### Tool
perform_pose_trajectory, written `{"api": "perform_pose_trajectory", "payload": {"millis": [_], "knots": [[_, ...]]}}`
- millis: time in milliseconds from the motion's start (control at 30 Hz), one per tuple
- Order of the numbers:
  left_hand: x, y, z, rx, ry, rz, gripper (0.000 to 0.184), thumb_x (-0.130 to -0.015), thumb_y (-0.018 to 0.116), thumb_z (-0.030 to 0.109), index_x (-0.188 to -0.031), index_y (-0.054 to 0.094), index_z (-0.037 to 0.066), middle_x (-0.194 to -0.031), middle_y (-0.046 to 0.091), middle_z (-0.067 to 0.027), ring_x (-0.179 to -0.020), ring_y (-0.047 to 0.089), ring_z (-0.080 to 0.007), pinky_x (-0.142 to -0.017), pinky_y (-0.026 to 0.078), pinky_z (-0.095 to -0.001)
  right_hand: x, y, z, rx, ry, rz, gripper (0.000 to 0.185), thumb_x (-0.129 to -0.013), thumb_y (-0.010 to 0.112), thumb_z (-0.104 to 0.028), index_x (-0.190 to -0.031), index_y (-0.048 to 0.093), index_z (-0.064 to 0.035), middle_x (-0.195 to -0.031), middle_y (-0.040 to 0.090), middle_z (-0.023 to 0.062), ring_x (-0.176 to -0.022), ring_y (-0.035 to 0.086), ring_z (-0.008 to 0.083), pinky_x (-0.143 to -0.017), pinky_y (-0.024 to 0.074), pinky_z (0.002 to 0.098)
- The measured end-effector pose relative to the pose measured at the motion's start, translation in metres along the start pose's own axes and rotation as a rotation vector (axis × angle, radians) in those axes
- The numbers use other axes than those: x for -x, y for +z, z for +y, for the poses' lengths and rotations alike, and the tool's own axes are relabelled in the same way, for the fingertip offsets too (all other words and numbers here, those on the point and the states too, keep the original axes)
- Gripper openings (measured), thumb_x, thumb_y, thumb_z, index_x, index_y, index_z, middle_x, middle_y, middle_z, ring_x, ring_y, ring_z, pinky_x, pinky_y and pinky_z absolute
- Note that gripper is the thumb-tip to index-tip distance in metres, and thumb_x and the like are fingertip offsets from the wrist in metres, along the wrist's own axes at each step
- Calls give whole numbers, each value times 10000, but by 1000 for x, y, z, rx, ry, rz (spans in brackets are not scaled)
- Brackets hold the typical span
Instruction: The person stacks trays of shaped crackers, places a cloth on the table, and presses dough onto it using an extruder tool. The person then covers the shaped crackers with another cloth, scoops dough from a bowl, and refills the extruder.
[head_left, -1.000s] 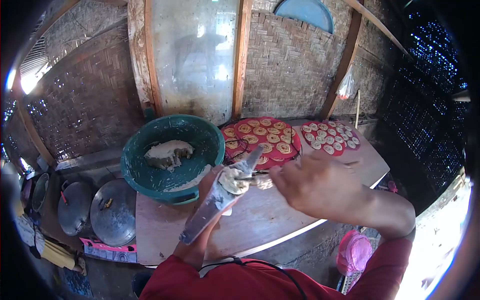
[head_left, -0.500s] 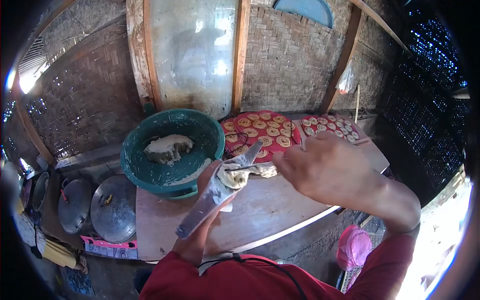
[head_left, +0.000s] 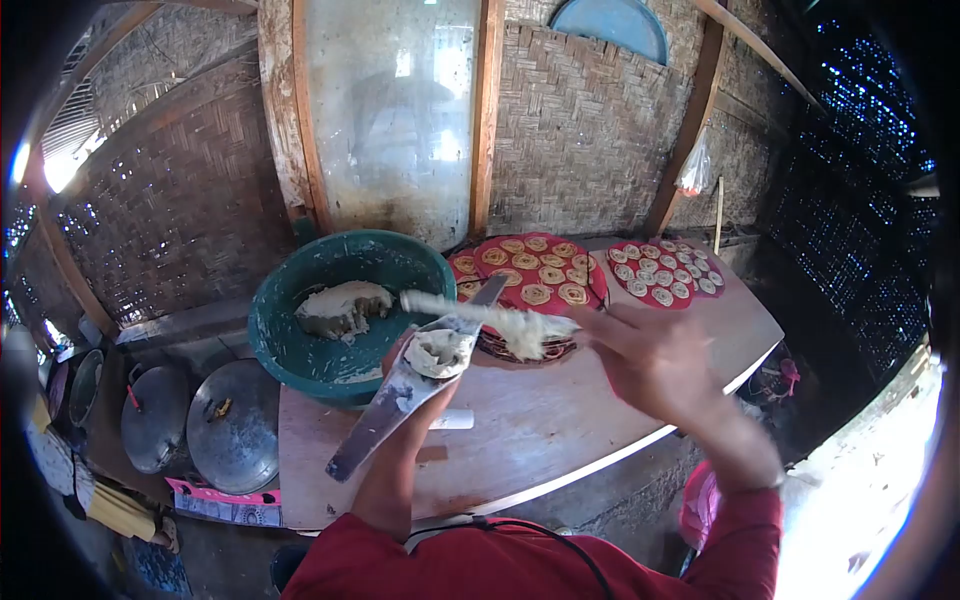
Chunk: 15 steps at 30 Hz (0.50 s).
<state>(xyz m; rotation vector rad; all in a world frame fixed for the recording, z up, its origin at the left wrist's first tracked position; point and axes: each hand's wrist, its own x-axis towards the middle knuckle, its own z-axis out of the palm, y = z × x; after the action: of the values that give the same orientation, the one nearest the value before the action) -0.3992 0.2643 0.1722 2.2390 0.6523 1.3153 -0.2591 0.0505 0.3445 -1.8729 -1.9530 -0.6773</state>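
My left hand [head_left: 437, 402] is wrapped round a long metal dough press [head_left: 385, 410], held tilted above the table. Pale dough [head_left: 440, 352] fills the press's round opening. My right hand [head_left: 652, 362], partly blurred, is closed round the end of a long flat tool [head_left: 450, 310] thickly smeared with dough. The tool's exact kind is hidden by dough and motion; it reaches left over the press's far end. Beyond my left hand stands a green basin [head_left: 275, 345] holding a large lump of dough [head_left: 342, 305]. A white tube [head_left: 455, 420] shows beside my left wrist.
Red round trays [head_left: 515, 300] carrying several dough spirals lie at the back, with another such tray [head_left: 663, 272] farther right. Two lidded metal pots [head_left: 235, 425] stand left of the wooden table [head_left: 560, 410]. A person's foot [head_left: 168, 535] shows at lower left.
My right hand has moved lower, and the tool has swung up off the dough, now pointing left. The dough in the press looks smoother. My left hand keeps its hold.
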Motion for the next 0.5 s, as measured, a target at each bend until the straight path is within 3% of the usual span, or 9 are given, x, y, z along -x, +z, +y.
{"api": "perform_pose_trajectory", "payload": {"millis": [67, 133, 200, 267, 333, 367, 433, 500], "knots": [[-1, 9, -5, -81, 26, -5, 390, -709, 741, 219, -1025, 570, 66, -980, 636, -80, -913, 612, -225, -875, 453, -365, 6, 77, -2, -153, 19, 83, 479, -745, 578, -31, -1216, 540, -110, -706, 542, 86, -615, 588, 269, -547, 480, 377], [-7, 9, 10, 68, -45, 26, 420, -673, 758, 221, -1007, 566, 53, -966, 642, -90, -844, 626, -229, -820, 486, -349, 14, 106, -23, -314, 27, 172, 531, -754, 569, -20, -1273, 497, -101, -721, 551, 88, -627, 591, 281, -563, 483, 392], [-8, 9, -3, 135, -80, 59, 436, -655, 767, 222, -998, 563, 46, -959, 645, -95, -809, 633, -231, -792, 502, -341, 20, 110, -41, -441, 98, 32, 545, -794, 550, 35, -1311, 457, -109, -747, 573, 146, -655, 590, 328, -615, 489, 407], [-2, 19, -48, 111, 19, 188, 392, -638, 760, 201, -952, 573, 60, -906, 634, -98, -800, 626, -261, -747, 510, -351, 27, 101, -35, -542, 69, -56, 545, -790, 537, 24, -1312, 460, -113, -764, 578, 131, -665, 595, 321, -617, 489, 410], [-6, 1, -31, -67, 63, 237, 370, -622, 761, 197, -917, 582, 65, -865, 624, -101, -787, 621, -275, -726, 509, -359, 32, 89, -16, -776, 94, -247, 529, -797, 515, 16, -1305, 475, -126, -805, 609, 139, -697, 613, 326, -632, 491, 412], [-8, -8, -20, -238, 101, 283, 349, -605, 763, 194, -883, 591, 70, -824, 615, -104, -773, 615, -289, -705, 508, -366, 30, 91, -8, -783, 77, -90, 511, -799, 512, 20, -1290, 493, -120, -835, 630, 164, -710, 622, 336, -640, 492, 411], [-9, -19, -7, -254, 127, 247, 313, -595, 758, 188, -842, 604, 72, -804, 603, -107, -767, 609, -295, -689, 504, -380, 11, 79, 2, -543, 196, -172, 505, -793, 515, 28, -1280, 501, -106, -853, 636, 184, -719, 629, 340, -648, 494, 416], [-9, -25, -4, -278, 154, 239, 311, -582, 768, 182, -824, 606, 72, -820, 603, -112, -765, 607, -301, -685, 504, -375, 8, 93, 2, -590, 112, -149, 500, -794, 523, 21, -1279, 499, -98, -841, 632, 193, -715, 626, 345, -646, 495, 420]]}}
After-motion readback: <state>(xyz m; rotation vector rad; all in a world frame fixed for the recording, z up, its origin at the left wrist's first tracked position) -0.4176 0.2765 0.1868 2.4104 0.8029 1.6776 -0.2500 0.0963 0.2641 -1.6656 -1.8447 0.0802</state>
